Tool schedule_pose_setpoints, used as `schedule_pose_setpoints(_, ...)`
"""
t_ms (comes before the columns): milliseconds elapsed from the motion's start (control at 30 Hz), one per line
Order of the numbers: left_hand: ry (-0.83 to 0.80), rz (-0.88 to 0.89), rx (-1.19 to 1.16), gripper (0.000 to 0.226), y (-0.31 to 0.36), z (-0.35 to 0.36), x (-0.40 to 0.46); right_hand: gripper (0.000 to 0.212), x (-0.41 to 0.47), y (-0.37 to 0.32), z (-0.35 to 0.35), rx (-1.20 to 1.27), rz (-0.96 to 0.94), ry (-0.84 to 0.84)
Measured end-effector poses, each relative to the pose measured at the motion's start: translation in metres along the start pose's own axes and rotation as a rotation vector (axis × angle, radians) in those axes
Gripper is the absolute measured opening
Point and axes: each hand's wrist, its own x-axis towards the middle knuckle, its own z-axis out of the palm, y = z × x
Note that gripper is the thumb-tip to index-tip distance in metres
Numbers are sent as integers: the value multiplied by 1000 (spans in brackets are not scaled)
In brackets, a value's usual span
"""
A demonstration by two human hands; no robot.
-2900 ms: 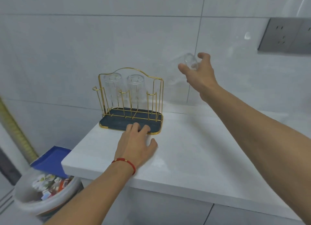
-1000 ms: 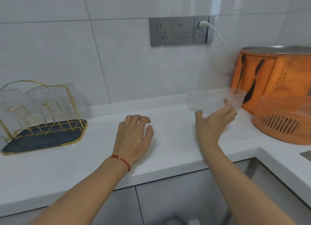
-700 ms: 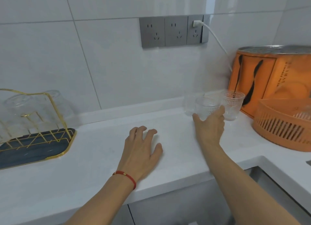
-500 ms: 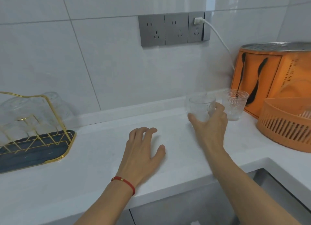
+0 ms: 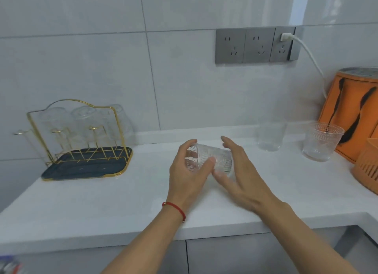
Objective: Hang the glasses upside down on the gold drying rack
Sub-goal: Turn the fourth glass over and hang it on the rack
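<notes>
A clear ribbed glass [image 5: 209,161] is held on its side above the white countertop [image 5: 114,200], its base pointing left and its wider mouth pointing right. The left hand [image 5: 189,177], with a red string bracelet [image 5: 174,209] at the wrist, curls around the base end, thumb laid across the near side of the glass and fingers wrapped over the far side. The right hand [image 5: 238,171] is spread beside the mouth end, fingers extended and loosely cupping it; whether it is actually pressing on the glass cannot be told. To the left stands the gold drying rack [image 5: 75,138] on its dark tray [image 5: 86,169], with three clear glasses [image 5: 83,120] already hanging upside down along its back row. To the right, near the wall, a plain tumbler [image 5: 270,136] and a patterned glass [image 5: 322,142] stand upright on the counter, well apart from the hands. Beyond them are an orange box [image 5: 356,112] and an orange basket [image 5: 367,163]. Grey wall sockets [image 5: 255,45] carry one white plug [image 5: 286,37].
</notes>
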Motion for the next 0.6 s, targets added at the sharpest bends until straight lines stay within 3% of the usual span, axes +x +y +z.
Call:
schedule_pose_setpoints(133, -42, -66, -99, 54, 3, -37, -2, 44, 2, -27, 25, 437, 223, 0)
schedule_pose_setpoints(233, -94, -87, -37, 59, 5, -83, -6, 35, 8, -58, 54, 659, 274, 27)
schedule_pose_setpoints(300, -54, -84, 41, 51, 4, -121, -7, 27, 12, -75, 74, 742, 275, 62)
schedule_pose_setpoints(367, 63, -66, 228, 38, -4, -166, -6, 20, 17, -91, 91, 769, 264, 93)
schedule_pose_setpoints(433, 155, -83, 668, 31, -16, -212, -1, 28, 24, -108, 103, 797, 246, 100)
schedule_pose_setpoints(500, 144, -177, 1036, 40, -30, -249, -1, 39, 32, -126, 111, 830, 214, 76)
schedule_pose_setpoints(600, 91, -239, 1159, 56, -45, -271, -6, 41, 46, -159, 129, 748, 99, 48)
